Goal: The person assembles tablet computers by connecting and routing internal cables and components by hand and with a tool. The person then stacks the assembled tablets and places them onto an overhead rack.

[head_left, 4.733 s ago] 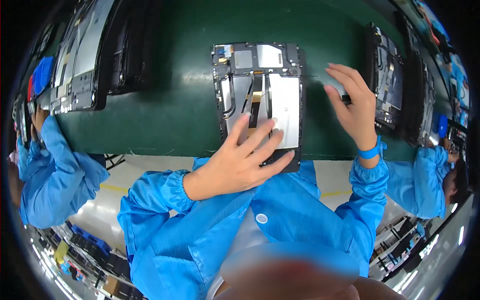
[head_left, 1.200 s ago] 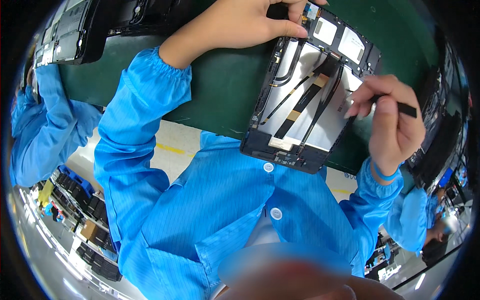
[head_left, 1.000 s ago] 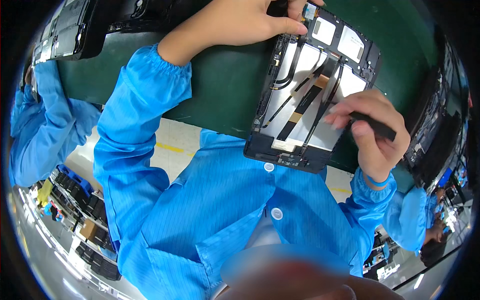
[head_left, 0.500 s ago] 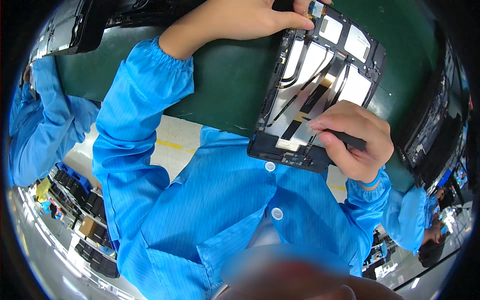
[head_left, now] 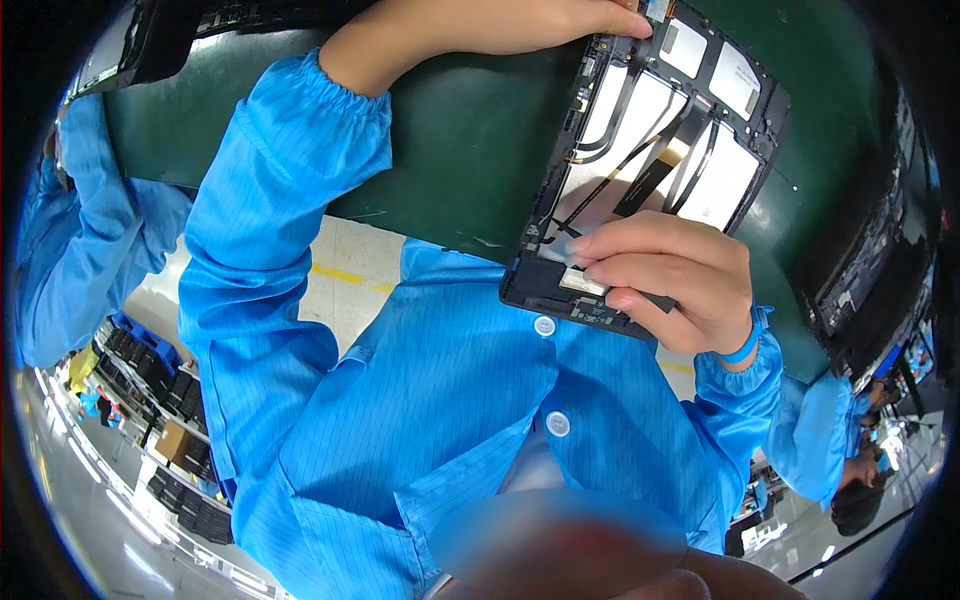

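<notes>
An opened tablet (head_left: 722, 172) with its inside facing up lies tilted over the green table's near edge, close to my chest. Silvery-white battery panels, black flat cables and a dark frame show in it. My left hand (head_left: 545, 22) grips the far left corner, its thumb on the frame; its other fingers are out of view past the upper edge. Pinched in my right hand (head_left: 680, 275) is a slim black pointed tool that looks like tweezers (head_left: 567, 229). Its tip is at the tablet's left side, near a thin black cable (head_left: 603, 192). My fingers cover the tablet's lower right part.
The green tabletop (head_left: 470, 130) spreads around the tablet. Dark device parts (head_left: 150, 45) stand at the far left, and more dark panels (head_left: 860, 270) line the right. Blue-sleeved people sit on both sides, one sleeve (head_left: 100, 240) at left. Shelves (head_left: 180, 450) stand behind on the lower left.
My right hand has moved left and slightly nearer with the tweezers, from the tablet's middle to its near left part. The tablet and my left hand have shifted slightly right.
</notes>
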The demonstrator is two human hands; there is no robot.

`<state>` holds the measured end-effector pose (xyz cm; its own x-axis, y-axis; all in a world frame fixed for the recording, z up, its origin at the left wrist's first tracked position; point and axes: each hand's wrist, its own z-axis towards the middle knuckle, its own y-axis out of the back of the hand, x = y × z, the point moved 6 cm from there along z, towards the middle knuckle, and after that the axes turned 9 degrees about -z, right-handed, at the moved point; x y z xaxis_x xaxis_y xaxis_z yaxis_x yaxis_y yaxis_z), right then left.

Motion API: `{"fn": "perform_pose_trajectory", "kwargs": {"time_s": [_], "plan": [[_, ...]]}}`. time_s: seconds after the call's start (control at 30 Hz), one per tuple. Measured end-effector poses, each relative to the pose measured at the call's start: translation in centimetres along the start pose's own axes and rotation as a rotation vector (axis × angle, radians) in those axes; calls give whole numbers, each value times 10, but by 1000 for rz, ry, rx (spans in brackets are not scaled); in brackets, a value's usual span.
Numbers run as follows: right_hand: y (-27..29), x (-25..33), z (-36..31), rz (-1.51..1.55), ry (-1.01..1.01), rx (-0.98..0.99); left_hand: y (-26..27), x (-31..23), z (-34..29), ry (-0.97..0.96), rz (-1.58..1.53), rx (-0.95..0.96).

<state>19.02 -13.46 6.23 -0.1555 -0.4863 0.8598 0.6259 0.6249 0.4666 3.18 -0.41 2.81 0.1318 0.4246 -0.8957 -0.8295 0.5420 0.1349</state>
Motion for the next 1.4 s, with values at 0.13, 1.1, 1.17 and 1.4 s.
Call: {"fn": "perform_pose_trajectory", "kwargs": {"time_s": [0.13, 1.1, 1.17, 1.4], "plan": [[-2, 0, 1, 1, 21, 16, 0, 4, 0, -77, -20, 2], [4, -13, 11, 14, -3, 106, 1, 3, -1, -53, -27, 2], [8, -17, 11, 36, -4, 51, 1, 4, 0, -51, -18, 1], [11, -21, 9, 94, -5, 75, -1, 2, 2, -40, -30, 4]]}}
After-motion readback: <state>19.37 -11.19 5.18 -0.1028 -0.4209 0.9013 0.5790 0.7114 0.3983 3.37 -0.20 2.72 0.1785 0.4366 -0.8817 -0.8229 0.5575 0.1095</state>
